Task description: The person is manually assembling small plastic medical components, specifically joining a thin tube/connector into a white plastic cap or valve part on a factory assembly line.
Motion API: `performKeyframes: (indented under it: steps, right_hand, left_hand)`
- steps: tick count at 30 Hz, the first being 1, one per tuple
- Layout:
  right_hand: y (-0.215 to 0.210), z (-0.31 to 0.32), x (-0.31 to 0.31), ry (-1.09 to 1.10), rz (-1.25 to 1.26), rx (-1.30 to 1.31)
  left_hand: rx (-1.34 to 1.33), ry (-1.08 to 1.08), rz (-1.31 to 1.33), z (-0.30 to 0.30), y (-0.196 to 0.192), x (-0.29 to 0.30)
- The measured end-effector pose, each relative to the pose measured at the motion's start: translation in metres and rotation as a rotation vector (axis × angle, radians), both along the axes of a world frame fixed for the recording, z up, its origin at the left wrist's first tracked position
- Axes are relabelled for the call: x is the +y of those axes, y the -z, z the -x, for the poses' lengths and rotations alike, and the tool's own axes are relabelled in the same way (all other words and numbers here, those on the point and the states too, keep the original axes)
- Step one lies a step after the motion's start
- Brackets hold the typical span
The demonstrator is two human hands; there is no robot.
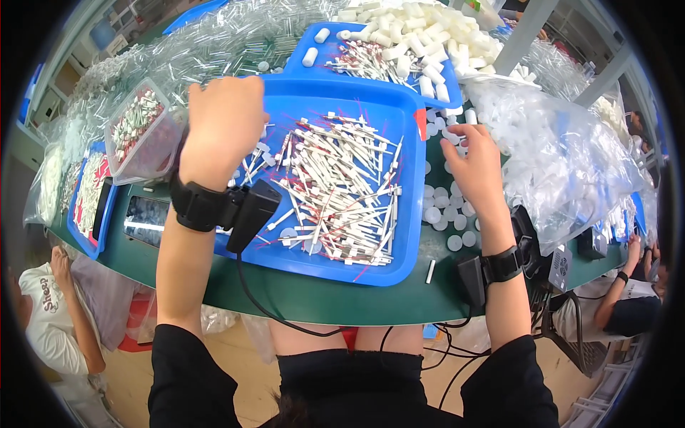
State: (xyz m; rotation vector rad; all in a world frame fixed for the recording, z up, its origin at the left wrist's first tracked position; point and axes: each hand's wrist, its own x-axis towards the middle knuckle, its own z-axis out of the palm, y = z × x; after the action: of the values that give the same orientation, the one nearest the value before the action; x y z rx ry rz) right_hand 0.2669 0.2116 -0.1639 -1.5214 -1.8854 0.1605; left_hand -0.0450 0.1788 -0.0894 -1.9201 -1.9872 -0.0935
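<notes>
My left hand (227, 118) is curled over the left rim of a blue tray (410, 250), its back turned up. Its fingertips are hidden, so what they hold cannot be seen. The tray carries a heap of thin white sticks (335, 185) with red threads, and a few translucent round discs (288, 233). Off the tray's right edge, my right hand (477, 165) hovers by a scatter of whitish discs (448, 203) on the green table (300, 296). Its thumb and index finger are apart, with nothing clearly held between them.
A clear plastic box (139, 153) of white and red pieces stands left, near a phone (145, 221). Behind are clear tubes (207, 46) and a second blue tray (303, 71) with white foam cylinders (421, 32). A clear bag (542, 157) bulges at right. Other people sit at both sides.
</notes>
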Motion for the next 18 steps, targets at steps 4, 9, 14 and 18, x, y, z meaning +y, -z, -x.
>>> performKeyframes:
  steps: [4, 9, 14, 18]
  right_hand:
    - [0.003, -0.015, 0.002, -0.049, -0.007, -0.100]
    - [-0.005, -0.011, -0.002, -0.095, 0.154, -0.117]
    - [-0.010, -0.012, -0.009, -0.147, 0.097, -0.166]
    - [-0.023, -0.010, -0.015, -0.136, 0.156, -0.252]
  left_hand:
    - [-0.304, 0.637, -0.055, -0.034, 0.013, 0.007]
    - [-0.249, 0.808, -0.027, -0.061, 0.041, -0.001]
    - [-0.376, 0.655, 0.011, -0.059, 0.044, 0.004]
    - [-0.576, 0.739, -0.190, -0.065, 0.030, 0.003]
